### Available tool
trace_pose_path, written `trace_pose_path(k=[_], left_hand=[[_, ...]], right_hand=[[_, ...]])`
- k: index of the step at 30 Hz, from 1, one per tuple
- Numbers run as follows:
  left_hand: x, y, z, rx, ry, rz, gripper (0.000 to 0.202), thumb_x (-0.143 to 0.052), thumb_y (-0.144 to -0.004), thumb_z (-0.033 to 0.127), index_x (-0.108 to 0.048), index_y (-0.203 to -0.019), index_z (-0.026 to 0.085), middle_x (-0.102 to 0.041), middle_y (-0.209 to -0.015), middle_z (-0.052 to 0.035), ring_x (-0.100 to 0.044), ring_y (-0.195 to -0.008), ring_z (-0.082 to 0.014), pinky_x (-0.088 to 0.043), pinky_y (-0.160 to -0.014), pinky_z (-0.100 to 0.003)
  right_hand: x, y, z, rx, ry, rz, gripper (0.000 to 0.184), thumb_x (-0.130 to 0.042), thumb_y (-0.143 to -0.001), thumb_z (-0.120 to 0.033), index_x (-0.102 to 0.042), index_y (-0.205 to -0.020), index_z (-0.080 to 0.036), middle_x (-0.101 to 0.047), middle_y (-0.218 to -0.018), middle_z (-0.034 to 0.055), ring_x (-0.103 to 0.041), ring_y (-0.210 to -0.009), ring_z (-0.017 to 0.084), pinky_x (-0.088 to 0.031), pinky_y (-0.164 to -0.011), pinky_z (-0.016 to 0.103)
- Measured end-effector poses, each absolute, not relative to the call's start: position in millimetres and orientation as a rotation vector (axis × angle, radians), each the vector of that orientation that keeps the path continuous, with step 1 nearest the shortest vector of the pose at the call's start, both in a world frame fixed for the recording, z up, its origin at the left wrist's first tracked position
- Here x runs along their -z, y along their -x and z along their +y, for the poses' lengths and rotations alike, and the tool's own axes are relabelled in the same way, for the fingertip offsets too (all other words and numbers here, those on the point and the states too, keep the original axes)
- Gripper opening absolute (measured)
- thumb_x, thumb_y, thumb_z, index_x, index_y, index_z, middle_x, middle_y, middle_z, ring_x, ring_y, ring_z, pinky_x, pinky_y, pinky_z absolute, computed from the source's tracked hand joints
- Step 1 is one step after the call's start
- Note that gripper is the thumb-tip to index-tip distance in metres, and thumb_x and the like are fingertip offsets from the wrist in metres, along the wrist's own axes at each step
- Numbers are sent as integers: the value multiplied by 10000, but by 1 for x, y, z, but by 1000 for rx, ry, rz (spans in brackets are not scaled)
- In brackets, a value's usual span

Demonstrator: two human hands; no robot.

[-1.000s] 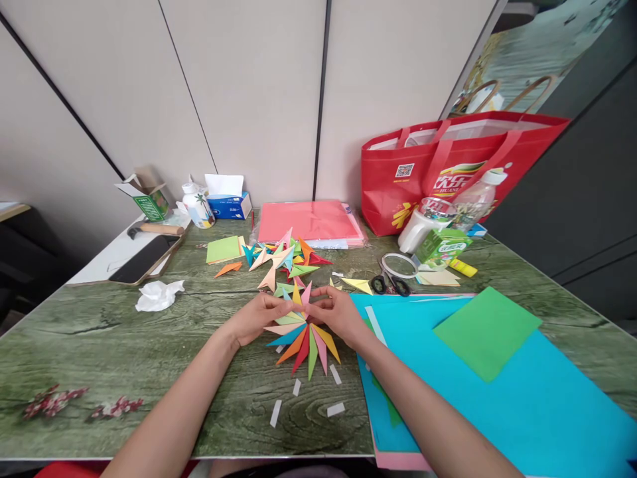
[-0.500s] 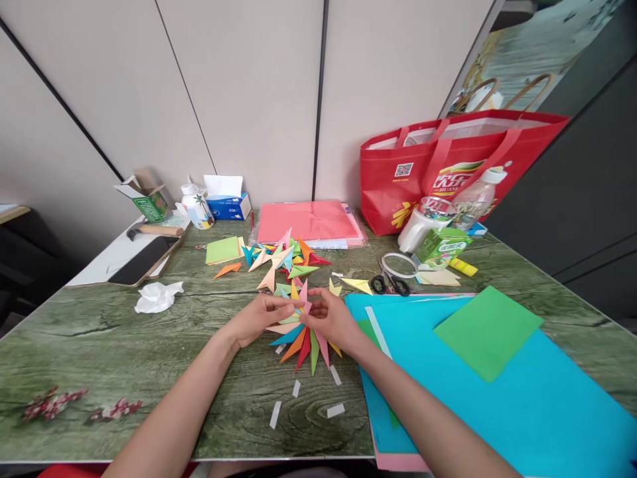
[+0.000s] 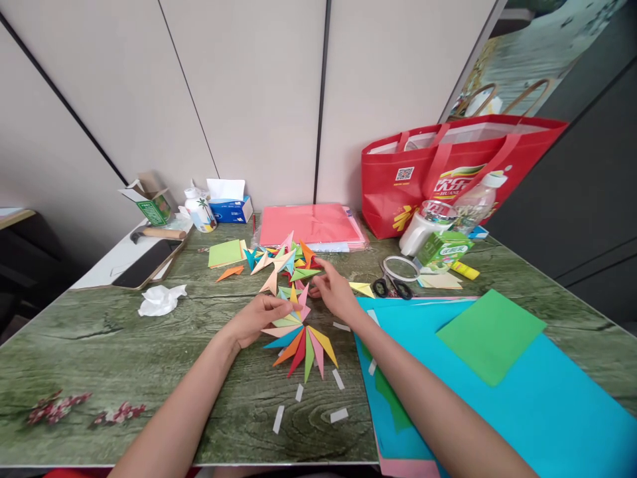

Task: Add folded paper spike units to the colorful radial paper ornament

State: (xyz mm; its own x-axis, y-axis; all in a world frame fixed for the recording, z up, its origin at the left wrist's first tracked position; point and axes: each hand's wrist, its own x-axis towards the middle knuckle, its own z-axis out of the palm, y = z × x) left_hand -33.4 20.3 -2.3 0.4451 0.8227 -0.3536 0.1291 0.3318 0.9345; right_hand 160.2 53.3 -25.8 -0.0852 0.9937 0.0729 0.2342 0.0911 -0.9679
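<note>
A ring of folded paper points [image 3: 298, 345], in several colours, fans out on the table in front of me. My left hand [image 3: 263, 318] is closed on its upper left side, thumb and fingers pinching the folded paper. Beyond the ring lies a loose pile of folded paper pieces [image 3: 271, 262], orange, green, teal and peach among them. My right hand [image 3: 334, 290] is at the pile's right edge, fingers apart, by a green folded piece [image 3: 303, 273]. Whether its fingertips touch that piece is hard to see.
White paper strips [image 3: 279, 419] lie near the ring. Blue sheets [image 3: 497, 398] with a green square [image 3: 492, 335] are under and beside my right forearm. Scissors [image 3: 393, 287], a tape roll [image 3: 402, 268] and a red bag [image 3: 398, 192] stand right; a crumpled tissue [image 3: 162, 300] lies left.
My right hand has left the paper ring and moved away from me toward the pile. My left hand stays on the ring, whose right side is now uncovered.
</note>
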Motion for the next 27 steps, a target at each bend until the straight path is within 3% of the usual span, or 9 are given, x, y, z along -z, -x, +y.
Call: trace_pose_path(k=[4,7,16,20,24,27], left_hand=[[-1,34,20,-585,-1149,1051,469,-683,-628,455,-696,-924,91,-481,-514,19,-313,-459,-47,-194,-429,-187],[-4,34,20,-601,-1113,1045,455,-704,-610,435,-702,-907,91,-524,-539,3,-346,-467,-53,-215,-430,-186],[-4,36,19,-600,-1094,1000,430,-699,-624,428,-703,-911,108,-540,-534,1,-377,-451,-47,-226,-420,-176],[-5,34,18,-631,-1049,1008,395,-708,-621,410,-709,-870,104,-587,-581,-23,-422,-476,-59,-260,-434,-176],[-6,33,19,-664,-995,1025,402,-718,-609,401,-704,-883,106,-627,-627,-49,-465,-494,-81,-294,-448,-188],[-5,33,19,-681,-979,1030,392,-715,-616,398,-704,-887,114,-635,-635,-50,-475,-495,-81,-302,-453,-188]], right_hand=[[31,-149,74,-1252,1270,-1254,138,-530,-742,-184,-583,-870,-182,-604,-578,-6,-589,-443,152,-512,-486,297],[30,-150,76,-1281,1240,-1178,21,-553,-700,-163,-569,-695,-176,-593,-521,-6,-589,-444,154,-510,-479,294],[11,-182,52,-1347,1138,-775,74,-465,-683,-142,-523,-673,-186,-549,-527,-38,-615,-503,143,-514,-512,279],[5,-181,42,-1552,1125,-524,136,-455,-702,-104,-518,-795,-179,-571,-584,-14,-634,-524,167,-535,-551,335],[-7,-182,31,-1904,892,-369,156,-454,-804,-214,-506,-950,-189,-625,-757,50,-657,-739,204,-521,-735,445],[-14,-188,24,-2056,713,-416,225,-444,-820,-193,-475,-1040,-224,-622,-969,70,-630,-899,226,-462,-812,538]])
